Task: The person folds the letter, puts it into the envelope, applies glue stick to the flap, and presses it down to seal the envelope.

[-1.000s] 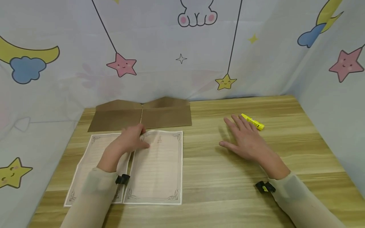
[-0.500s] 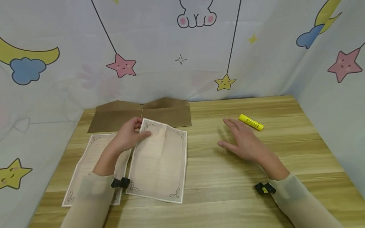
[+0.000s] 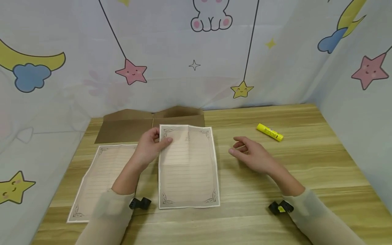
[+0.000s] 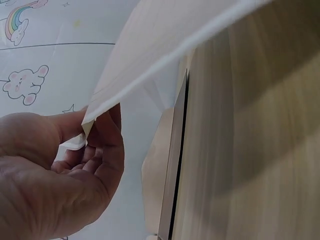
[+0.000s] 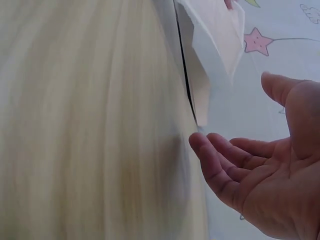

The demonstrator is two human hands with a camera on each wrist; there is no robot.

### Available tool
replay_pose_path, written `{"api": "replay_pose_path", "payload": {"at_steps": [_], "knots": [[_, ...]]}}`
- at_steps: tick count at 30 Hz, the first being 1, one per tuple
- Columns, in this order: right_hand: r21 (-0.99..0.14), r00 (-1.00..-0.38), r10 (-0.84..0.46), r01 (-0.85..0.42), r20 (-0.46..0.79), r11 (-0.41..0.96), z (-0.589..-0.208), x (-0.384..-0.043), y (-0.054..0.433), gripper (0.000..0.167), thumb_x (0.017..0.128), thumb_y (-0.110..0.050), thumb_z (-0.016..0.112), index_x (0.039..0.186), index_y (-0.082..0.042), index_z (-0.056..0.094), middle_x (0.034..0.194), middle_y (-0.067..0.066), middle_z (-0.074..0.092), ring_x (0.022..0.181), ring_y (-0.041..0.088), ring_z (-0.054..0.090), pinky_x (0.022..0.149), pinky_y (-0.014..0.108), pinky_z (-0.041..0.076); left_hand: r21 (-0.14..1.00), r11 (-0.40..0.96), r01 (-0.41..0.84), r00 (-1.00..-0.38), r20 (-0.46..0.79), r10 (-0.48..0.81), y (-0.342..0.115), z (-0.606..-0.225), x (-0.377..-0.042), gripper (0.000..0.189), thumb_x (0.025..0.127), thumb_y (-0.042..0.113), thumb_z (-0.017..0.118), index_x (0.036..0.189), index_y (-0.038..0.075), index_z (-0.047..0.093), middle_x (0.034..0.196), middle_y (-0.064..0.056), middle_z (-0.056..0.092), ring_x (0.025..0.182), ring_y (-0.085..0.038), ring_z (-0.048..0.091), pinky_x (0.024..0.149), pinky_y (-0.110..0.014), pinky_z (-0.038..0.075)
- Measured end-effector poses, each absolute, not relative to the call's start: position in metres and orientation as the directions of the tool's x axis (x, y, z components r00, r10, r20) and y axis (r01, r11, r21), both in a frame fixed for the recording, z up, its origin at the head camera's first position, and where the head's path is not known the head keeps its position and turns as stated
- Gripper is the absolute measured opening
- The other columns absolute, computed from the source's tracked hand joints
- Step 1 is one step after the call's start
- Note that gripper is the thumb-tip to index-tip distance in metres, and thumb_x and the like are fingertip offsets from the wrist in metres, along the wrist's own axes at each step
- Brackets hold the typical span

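Note:
My left hand [image 3: 150, 148] pinches a lined sheet of letter paper [image 3: 190, 170] by its upper left edge, thumb in front and fingers behind. The sheet has a grey ornamental border and fold creases; the left wrist view shows its edge [image 4: 165, 62] raised above the table. To its right, my right hand [image 3: 252, 156] hovers with loosely bent fingers and nothing in them, as the right wrist view also shows [image 5: 260, 175]. A second lined sheet [image 3: 104, 170] lies at the left, partly covered by my left forearm.
Two brown envelopes [image 3: 125, 131] with raised flaps lie side by side at the back left, the right one partly behind the held sheet. A yellow glue stick [image 3: 269, 132] rests at the back right. A printed cloth [image 3: 171, 44] hangs behind the wooden table [image 3: 245, 217].
My left hand has taken hold of the right sheet, lifted it and moved it rightward, away from the other sheet. My right hand has drawn back from the glue stick, its fingers bending more.

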State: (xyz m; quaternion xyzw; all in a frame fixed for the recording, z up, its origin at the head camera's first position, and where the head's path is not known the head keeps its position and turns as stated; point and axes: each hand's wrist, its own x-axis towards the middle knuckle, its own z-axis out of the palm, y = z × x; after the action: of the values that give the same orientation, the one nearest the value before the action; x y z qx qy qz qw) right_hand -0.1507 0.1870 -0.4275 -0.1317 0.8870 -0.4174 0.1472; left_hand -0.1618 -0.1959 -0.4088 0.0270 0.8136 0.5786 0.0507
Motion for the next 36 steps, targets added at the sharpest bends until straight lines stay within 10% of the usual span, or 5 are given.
{"api": "replay_pose_path", "payload": {"at_steps": [15,23,32,36], "knots": [[-0.920,-0.924,-0.277,0.155,-0.264,0.361,-0.432,-0.150,0.164,0.036,0.109,-0.026,0.062,0.130,0.003,0.063,0.097,0.011,0.070,0.078,0.021,0.062,0.069,0.032,0.057,0.982,0.167,-0.083,-0.992,-0.098,0.082,-0.146,-0.415,-0.171,0.031,0.103,0.013,0.073,0.124,-0.006,0.061,0.109,-0.020,0.067,0.089,-0.024,0.068,0.073,-0.028,0.061],[-0.920,-0.949,-0.180,0.186,-0.259,0.344,-0.429,-0.155,0.170,0.031,0.110,-0.027,0.061,0.123,0.001,0.064,0.098,0.010,0.071,0.082,0.019,0.062,0.069,0.028,0.052,0.986,0.094,-0.137,-0.984,-0.147,0.105,-0.137,-0.414,-0.170,0.031,0.104,0.014,0.071,0.128,-0.003,0.061,0.110,-0.017,0.071,0.087,-0.022,0.070,0.072,-0.030,0.060],[-0.952,-0.968,-0.123,0.184,-0.219,0.245,-0.423,-0.160,0.175,0.029,0.111,-0.021,0.060,0.121,0.006,0.060,0.091,0.007,0.070,0.076,0.013,0.062,0.064,0.024,0.053,0.992,0.085,-0.094,-0.974,-0.109,0.198,-0.137,-0.413,-0.156,0.082,0.097,0.004,0.078,0.165,0.013,0.033,0.108,-0.018,0.075,0.083,-0.025,0.075,0.069,-0.035,0.062],[-0.953,-0.972,-0.099,0.186,-0.215,0.240,-0.420,-0.163,0.175,0.028,0.111,-0.021,0.060,0.120,0.005,0.061,0.090,0.007,0.070,0.074,0.013,0.062,0.064,0.025,0.053,0.991,0.134,0.010,-0.963,-0.026,0.267,-0.135,-0.411,-0.152,0.079,0.092,-0.003,0.081,0.160,0.012,0.045,0.117,-0.020,0.074,0.092,-0.027,0.076,0.074,-0.034,0.063]]}}
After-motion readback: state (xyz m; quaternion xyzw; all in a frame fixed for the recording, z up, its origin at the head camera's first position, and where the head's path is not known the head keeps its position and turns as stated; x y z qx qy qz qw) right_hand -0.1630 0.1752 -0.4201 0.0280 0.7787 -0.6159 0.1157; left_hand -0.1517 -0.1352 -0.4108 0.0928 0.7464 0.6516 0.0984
